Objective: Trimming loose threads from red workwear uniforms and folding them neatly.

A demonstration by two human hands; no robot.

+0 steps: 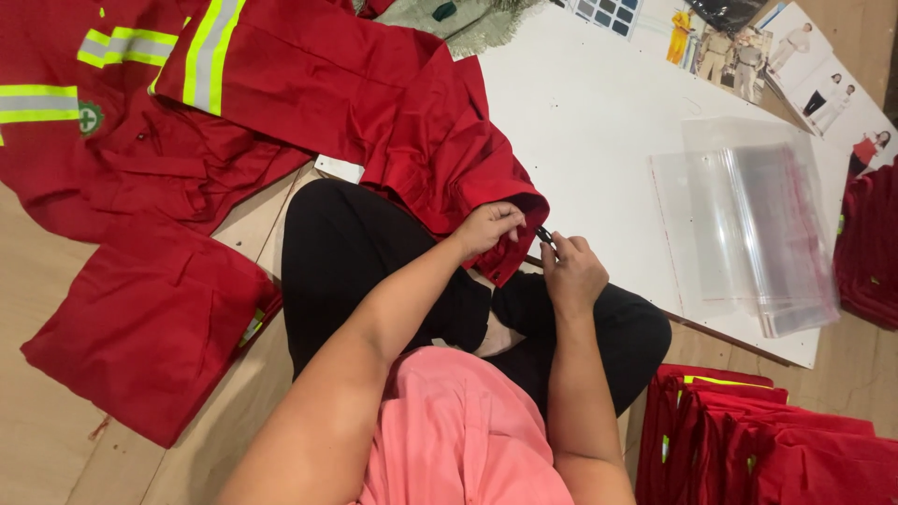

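**Both hands meet at the edge of a red garment**

The person sits cross-legged on the floor, both forearms reaching forward over black-trousered knees. The left hand [486, 227] is bent at the wrist, fingers curled and pinched shut on the hem of the red garment [440, 140], which drapes from the white board [580, 122] down onto the lap. The right hand [571, 271] sits just beside it, knuckles up, fingers closed around a small dark tool [544, 236] whose tip points toward the pinched cloth; what kind of tool it is cannot be told.

A stack of clear plastic bags [748, 224] lies on the board to the right. Folded red garments [767, 444] are piled by the right knee, and another folded red piece [150, 327] lies on the floor to the left.
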